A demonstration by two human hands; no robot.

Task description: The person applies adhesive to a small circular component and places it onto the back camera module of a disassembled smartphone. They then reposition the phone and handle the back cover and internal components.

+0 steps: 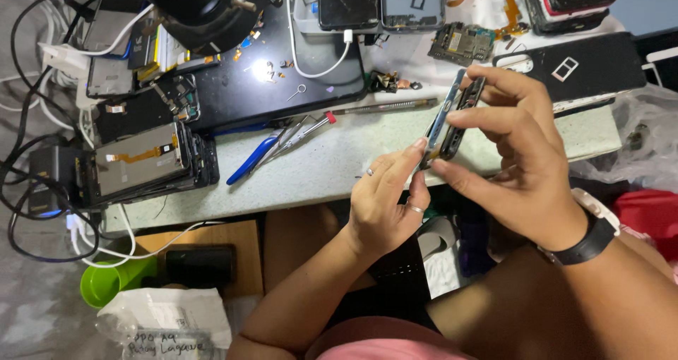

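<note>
Thin phone frame (452, 116), dark with a pale metallic edge, is held edge-on above the speckled pale worktop (332, 166), near its front edge. Left hand (385, 198), two rings, pinches the frame's lower end between thumb and forefinger. Right hand (519, 166), black wristband, grips the upper part, fingers curled over the top edge, thumb pressed at the lower side. Behind on the worktop: slim metal tweezers (300, 134), blue-handled tool (251, 159), bare green circuit board (462, 44), stacked glossy phone screens (141, 162) at left.
</note>
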